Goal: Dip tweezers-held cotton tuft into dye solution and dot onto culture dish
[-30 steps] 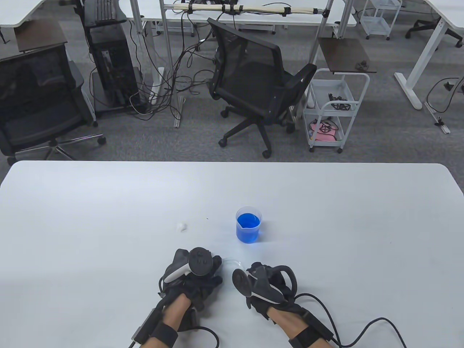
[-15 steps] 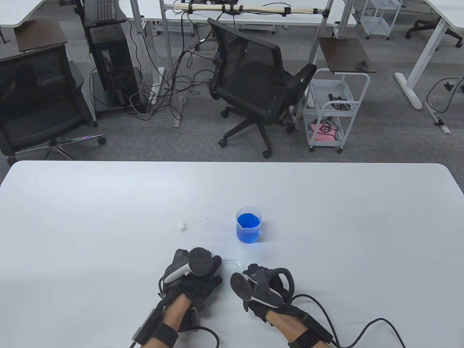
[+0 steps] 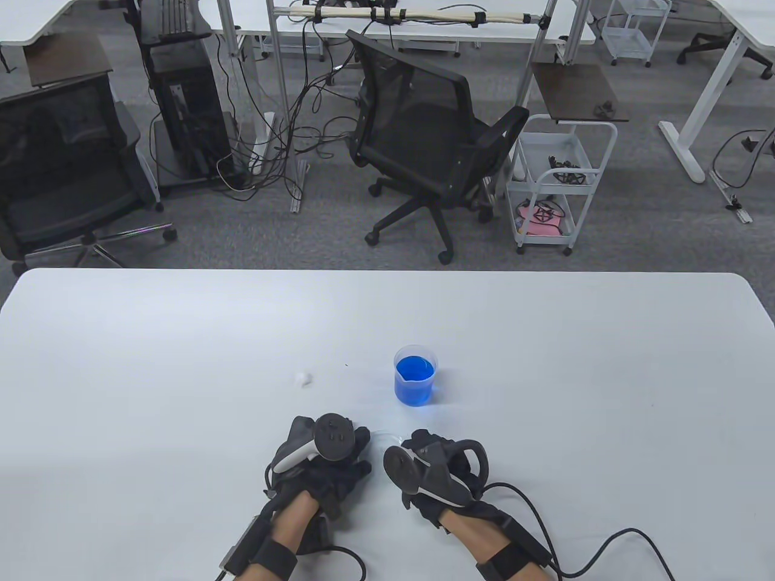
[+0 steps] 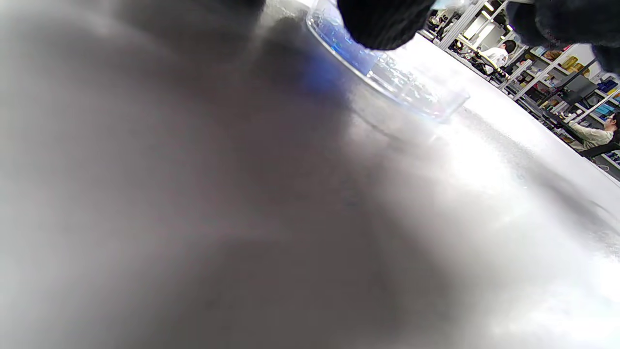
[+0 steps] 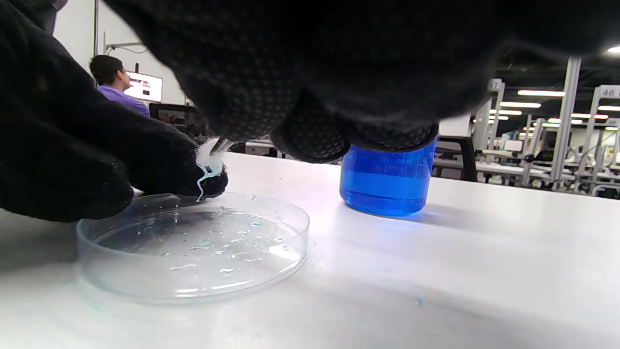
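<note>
My right hand (image 3: 437, 469) pinches tweezers (image 5: 224, 144) whose tip grips a cotton tuft (image 5: 208, 160) just above the culture dish (image 5: 193, 245). My left hand (image 3: 327, 463) rests at the dish's rim; its finger spread I cannot tell. The dye beaker (image 3: 415, 374) stands behind.

The right hand (image 3: 437, 469) has slid left and a little away from the person, closing on the left hand (image 3: 324, 460); it now covers most of the culture dish (image 3: 387, 434), seemingly more than before.
</note>
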Demonstrator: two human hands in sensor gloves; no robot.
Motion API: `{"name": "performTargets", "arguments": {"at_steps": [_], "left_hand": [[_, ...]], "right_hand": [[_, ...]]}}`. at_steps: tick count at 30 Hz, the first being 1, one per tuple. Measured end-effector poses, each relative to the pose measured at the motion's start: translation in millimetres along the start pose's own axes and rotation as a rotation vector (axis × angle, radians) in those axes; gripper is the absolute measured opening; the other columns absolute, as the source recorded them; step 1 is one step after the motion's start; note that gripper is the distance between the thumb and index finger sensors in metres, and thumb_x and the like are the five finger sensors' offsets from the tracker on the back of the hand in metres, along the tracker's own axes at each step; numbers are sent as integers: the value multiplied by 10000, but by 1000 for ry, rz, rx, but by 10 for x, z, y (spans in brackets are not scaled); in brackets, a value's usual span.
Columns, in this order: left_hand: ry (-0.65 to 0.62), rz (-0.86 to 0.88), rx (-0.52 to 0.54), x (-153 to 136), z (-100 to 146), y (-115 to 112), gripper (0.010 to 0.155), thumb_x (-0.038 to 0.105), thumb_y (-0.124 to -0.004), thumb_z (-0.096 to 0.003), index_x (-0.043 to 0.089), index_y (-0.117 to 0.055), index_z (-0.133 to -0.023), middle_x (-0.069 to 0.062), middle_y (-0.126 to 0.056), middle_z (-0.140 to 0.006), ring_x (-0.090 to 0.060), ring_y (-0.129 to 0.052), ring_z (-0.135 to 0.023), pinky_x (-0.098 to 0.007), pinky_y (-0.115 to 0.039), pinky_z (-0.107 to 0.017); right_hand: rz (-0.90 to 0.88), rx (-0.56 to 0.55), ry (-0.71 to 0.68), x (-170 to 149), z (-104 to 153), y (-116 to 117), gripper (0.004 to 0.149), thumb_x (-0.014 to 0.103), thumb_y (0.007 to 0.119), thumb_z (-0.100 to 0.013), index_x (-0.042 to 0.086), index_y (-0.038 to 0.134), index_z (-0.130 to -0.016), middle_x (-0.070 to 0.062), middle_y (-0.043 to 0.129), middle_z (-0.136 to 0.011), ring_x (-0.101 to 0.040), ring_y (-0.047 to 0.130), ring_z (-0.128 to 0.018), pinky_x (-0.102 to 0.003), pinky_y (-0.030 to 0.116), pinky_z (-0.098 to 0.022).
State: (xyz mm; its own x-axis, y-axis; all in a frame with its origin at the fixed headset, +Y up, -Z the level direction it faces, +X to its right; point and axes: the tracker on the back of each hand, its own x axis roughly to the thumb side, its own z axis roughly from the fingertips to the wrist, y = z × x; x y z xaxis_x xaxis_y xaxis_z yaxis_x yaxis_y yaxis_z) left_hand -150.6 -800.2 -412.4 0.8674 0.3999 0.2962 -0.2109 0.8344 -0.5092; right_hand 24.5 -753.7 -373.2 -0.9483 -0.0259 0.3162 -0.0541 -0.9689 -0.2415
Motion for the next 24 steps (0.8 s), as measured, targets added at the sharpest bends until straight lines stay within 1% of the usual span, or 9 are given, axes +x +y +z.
{"name": "performTargets", "arguments": {"at_steps": [5, 8, 14, 20, 22, 24], "left_hand": [[2, -2, 0, 8, 2, -4, 667, 382, -639, -627, 161, -300, -1158, -245, -181, -1233, -551, -144, -1052, -778, -156, -648], [4, -5, 1, 12, 4, -7, 667, 383, -639, -627, 161, -301, -1158, -244, -183, -1234, -553, -148, -1052, -778, -158, -648], [6, -3, 0, 14, 6, -9, 667, 384, -640, -627, 164, -301, -1159, -243, -181, -1235, -550, -147, -1053, -779, -158, -648], [6, -2, -1, 15, 6, -12, 668, 384, -638, -627, 163, -299, -1158, -243, -178, -1234, -551, -144, -1052, -779, -160, -648], [6, -1, -2, 15, 6, -12, 668, 381, -639, -628, 160, -298, -1158, -244, -179, -1233, -551, -142, -1051, -779, -159, -648], [5, 0, -2, 14, 6, -12, 668, 382, -639, -628, 160, -299, -1158, -243, -177, -1233, -552, -141, -1051, -778, -158, -649]], "right_hand": [[39, 57, -19, 42, -29, 178, 396, 279, 932, -252, -1, 1090, -483, -241, 1035, -523, -163, 987, -156, -320, 889, -45], [54, 70, -31, 69, -36, 229, 395, 278, 932, -253, 0, 1090, -484, -241, 1035, -524, -163, 987, -157, -320, 889, -45], [47, 44, -25, 59, -47, 202, 395, 280, 931, -254, 1, 1090, -483, -241, 1035, -523, -163, 987, -156, -319, 889, -45], [12, -31, 18, -20, -70, 10, 397, 280, 931, -253, -1, 1090, -483, -242, 1034, -525, -163, 987, -155, -318, 889, -44], [17, -31, 18, -16, -76, 20, 397, 279, 932, -251, -1, 1090, -483, -243, 1035, -523, -163, 987, -153, -320, 888, -43], [38, 1, 13, -1, -93, 99, 397, 281, 931, -254, 0, 1090, -484, -241, 1035, -524, -162, 987, -155, -318, 889, -44]]}}
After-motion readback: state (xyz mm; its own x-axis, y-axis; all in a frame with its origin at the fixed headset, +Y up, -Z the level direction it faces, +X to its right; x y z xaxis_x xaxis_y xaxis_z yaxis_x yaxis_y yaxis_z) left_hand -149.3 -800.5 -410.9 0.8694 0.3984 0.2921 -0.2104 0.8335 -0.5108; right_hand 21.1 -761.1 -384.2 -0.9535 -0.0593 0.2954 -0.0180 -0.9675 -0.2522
